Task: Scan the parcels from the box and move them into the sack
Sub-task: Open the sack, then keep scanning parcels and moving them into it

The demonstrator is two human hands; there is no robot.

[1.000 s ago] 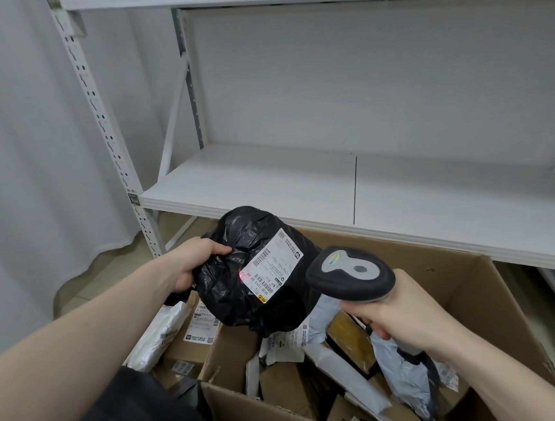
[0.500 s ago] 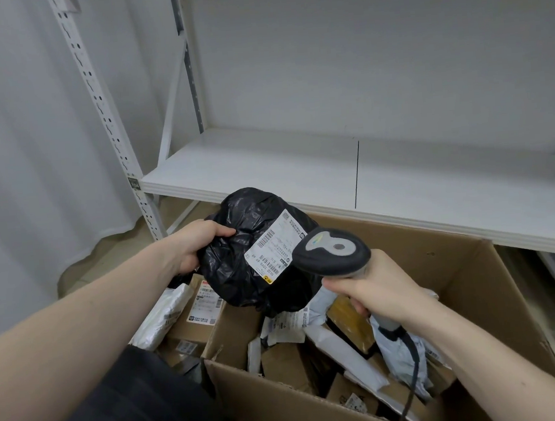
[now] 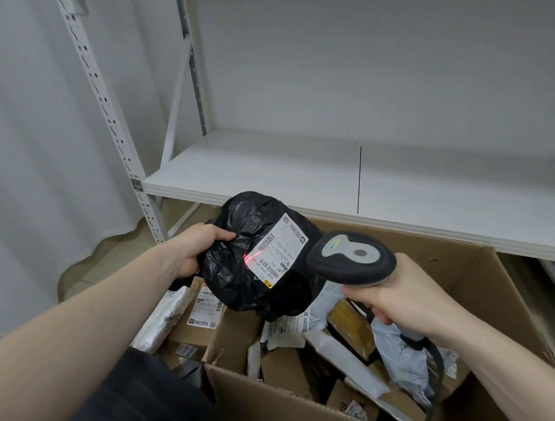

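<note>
Change vs 0.5 s ago: red scan line now lit on the shipping label (image 3: 278,253) of the black parcel (image 3: 256,255); earlier frames had the scanner aimed but no beam showing. Beam sits at the label's left edge, crossing onto the black wrap, so my read is the scan is firing but may not have the barcode fully covered yet. Left hand (image 3: 195,251) grips the parcel at its left side, thumb on top pressed into the wrap, fingers curled underneath, forearm coming in from lower left, holding it up over the box (image 3: 477,280) with the label tilted toward the scanner. Right hand (image 3: 408,303) is clenched round the handle of the scanner (image 3: 352,259), head pointed left at the label, close to the parcel but not touching; its cable hangs down below the wrist. Box is still loaded with many parcels, cartons and grey mailers, so the task is far from done. Sack not in view, can't place it. Shelf (image 3: 265,167) behind the box.
</note>
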